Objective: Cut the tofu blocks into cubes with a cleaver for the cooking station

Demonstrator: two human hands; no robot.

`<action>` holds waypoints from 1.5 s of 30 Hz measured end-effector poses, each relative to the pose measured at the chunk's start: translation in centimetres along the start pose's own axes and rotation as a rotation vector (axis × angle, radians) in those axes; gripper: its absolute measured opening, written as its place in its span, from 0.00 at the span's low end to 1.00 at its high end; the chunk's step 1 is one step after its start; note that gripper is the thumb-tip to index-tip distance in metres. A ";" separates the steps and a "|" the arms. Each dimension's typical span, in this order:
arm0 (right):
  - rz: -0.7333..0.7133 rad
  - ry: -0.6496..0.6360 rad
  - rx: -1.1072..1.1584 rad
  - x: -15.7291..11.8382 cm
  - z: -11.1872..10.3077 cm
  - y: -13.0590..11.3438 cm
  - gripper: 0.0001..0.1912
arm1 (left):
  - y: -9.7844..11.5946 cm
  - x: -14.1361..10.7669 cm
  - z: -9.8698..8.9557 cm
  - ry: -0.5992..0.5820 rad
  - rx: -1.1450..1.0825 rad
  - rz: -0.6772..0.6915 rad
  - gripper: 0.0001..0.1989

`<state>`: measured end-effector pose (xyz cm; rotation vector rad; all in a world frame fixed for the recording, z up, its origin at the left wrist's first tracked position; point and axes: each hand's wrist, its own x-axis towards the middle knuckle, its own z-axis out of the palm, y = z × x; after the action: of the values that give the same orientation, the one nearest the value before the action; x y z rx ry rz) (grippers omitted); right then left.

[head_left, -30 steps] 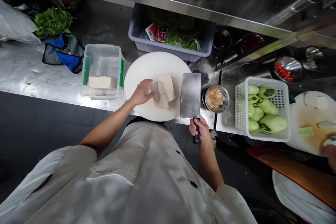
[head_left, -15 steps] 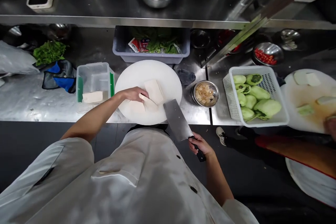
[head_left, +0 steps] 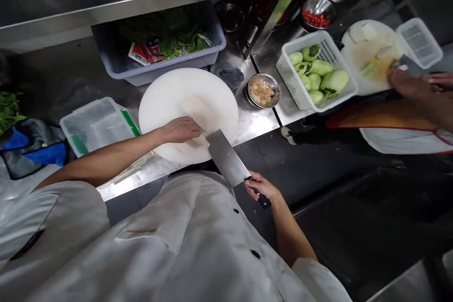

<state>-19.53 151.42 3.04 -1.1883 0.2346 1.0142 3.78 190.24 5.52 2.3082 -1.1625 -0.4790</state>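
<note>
While your right hand (head_left: 261,187) has its grip wrapped around the handle (head_left: 263,200) of a broad knife (head_left: 226,156), your left hand (head_left: 181,129) lies over pale tofu (head_left: 200,111) on a round board (head_left: 159,99), fingers bent; whether that grip holds any cannot be told. The board sits on the metal desk (head_left: 249,131).

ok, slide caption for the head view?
Left hand at pale slabs on a round white cutting board, right hand gripping a cleaver.
</note>
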 end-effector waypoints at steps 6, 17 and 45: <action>-0.093 0.012 0.152 1.6 4.0 2.8 0.21 | -1.8 -1.5 0.6 0.022 0.362 0.350 0.15; -0.105 -0.062 0.315 2.7 4.7 2.0 0.21 | 0.9 4.3 -3.4 -0.458 0.438 0.290 0.22; -0.046 0.122 -0.190 -0.7 6.7 -0.8 0.21 | -1.9 -4.9 0.3 0.026 0.427 0.280 0.18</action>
<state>-21.61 156.73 6.69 -1.4243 0.2095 0.9404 2.04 195.16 4.56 2.4245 -1.6757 -0.1020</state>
